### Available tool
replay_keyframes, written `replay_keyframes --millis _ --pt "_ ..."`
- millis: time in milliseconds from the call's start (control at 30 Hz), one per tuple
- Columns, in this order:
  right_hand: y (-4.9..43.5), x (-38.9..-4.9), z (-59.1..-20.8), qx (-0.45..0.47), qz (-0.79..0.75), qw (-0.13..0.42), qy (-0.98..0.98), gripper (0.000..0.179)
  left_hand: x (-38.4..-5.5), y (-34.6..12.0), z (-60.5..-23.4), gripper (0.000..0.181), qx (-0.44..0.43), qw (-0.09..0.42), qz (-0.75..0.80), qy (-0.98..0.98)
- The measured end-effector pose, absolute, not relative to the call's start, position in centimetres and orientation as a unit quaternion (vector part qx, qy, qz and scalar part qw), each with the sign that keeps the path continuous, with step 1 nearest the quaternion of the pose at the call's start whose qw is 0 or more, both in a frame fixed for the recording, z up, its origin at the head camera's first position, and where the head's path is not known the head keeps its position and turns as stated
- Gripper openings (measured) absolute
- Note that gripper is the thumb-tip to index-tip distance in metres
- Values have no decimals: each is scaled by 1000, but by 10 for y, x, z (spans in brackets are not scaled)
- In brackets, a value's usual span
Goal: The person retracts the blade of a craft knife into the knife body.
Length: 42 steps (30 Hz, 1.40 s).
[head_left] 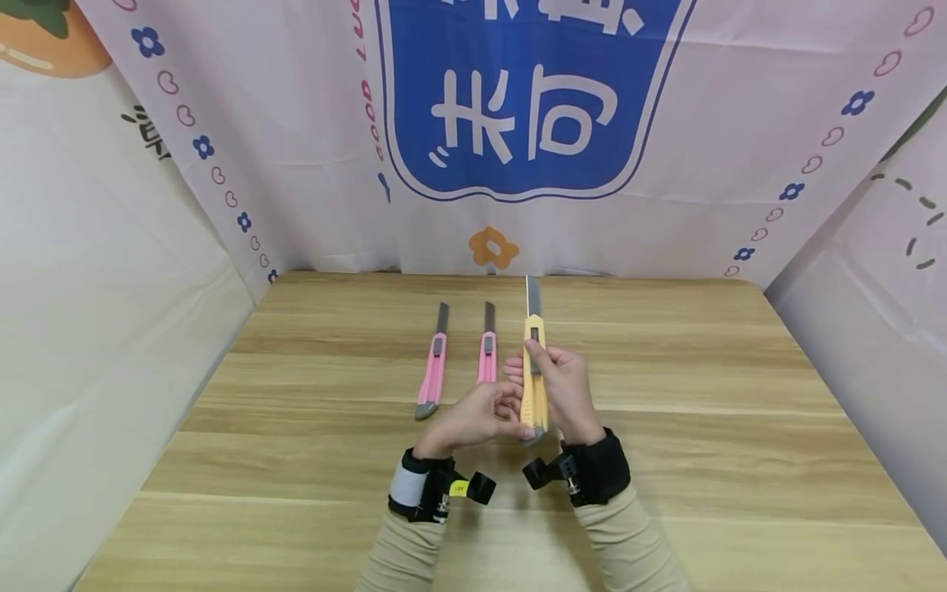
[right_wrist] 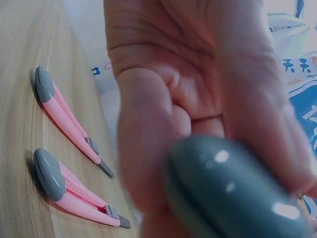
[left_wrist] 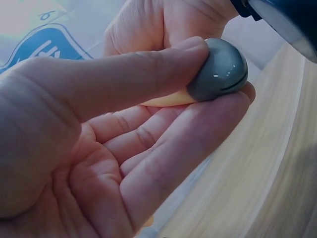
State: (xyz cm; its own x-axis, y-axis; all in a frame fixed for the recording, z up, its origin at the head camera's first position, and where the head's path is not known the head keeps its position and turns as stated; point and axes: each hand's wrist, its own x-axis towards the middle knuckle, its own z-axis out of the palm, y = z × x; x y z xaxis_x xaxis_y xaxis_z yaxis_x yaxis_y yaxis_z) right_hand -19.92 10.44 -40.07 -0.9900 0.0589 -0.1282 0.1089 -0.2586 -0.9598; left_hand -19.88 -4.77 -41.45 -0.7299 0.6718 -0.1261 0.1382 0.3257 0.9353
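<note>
A yellow utility knife (head_left: pixel 528 403) with its grey blade (head_left: pixel 534 298) extended is held upright in the head view, blade pointing away. My right hand (head_left: pixel 571 386) grips its body, thumb lying along the slider side. With thumb and forefinger, my left hand (head_left: pixel 473 415) pinches the grey end cap (left_wrist: pixel 220 69), seen close up in the left wrist view. To the left, two pink utility knives lie on the table with blades out: one farther left (head_left: pixel 433 374), the other (head_left: pixel 487 353) just beyond my left hand, which covers its lower end.
The wood-grain table (head_left: pixel 296 460) ends at a hanging white cloth (head_left: pixel 318 205) with a blue printed panel. More cloth hangs along both sides. Each wrist wears a black strap with a small camera, and these cameras (head_left: pixel 482 488) sit close together.
</note>
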Motion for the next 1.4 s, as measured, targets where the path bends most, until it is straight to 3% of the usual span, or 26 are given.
replay_keyframes --millis 533,1033,1400 --pt "105 -200 -404 68 -793 40 604 35 -197 -49 -415 30 253 271 523 768" --pt "105 -201 -404 96 -797 50 594 41 -199 -50 -416 35 252 253 532 768" --pt "105 -203 -405 121 -781 55 610 44 -198 -47 -420 29 167 277 569 756"
